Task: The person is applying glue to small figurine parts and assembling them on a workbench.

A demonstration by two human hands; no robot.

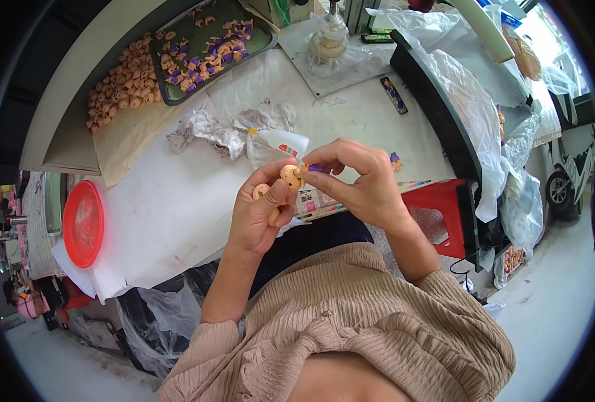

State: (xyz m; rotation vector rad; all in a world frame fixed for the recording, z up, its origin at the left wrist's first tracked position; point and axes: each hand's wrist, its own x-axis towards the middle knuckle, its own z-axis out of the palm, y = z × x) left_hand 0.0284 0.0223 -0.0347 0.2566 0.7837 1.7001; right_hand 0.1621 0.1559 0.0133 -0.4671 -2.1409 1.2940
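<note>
Near the table's front edge, my left hand point(260, 208) is closed around small flesh-coloured doll heads. One doll head point(291, 176) is pinched at its fingertips, and another head point(261, 191) shows between the fingers. My right hand point(361, 177) pinches a small doll body point(315, 167) with a purple part, right against the head at the left fingertips. Whether the two are joined is hidden by the fingers. Just beyond my hands lies a white glue bottle point(285, 142) with a yellow tip. Another purple and flesh-coloured doll body point(395, 161) rests beside my right hand.
A dark tray point(271, 41) of doll bodies stands at the far left beside a pile of doll heads point(120, 87). Crumpled cloth point(210, 134) lies mid-table. A red lid point(83, 224) sits left. Rightward are a black-edged tray point(438, 107), plastic bags point(522, 201) and a red stool point(438, 211).
</note>
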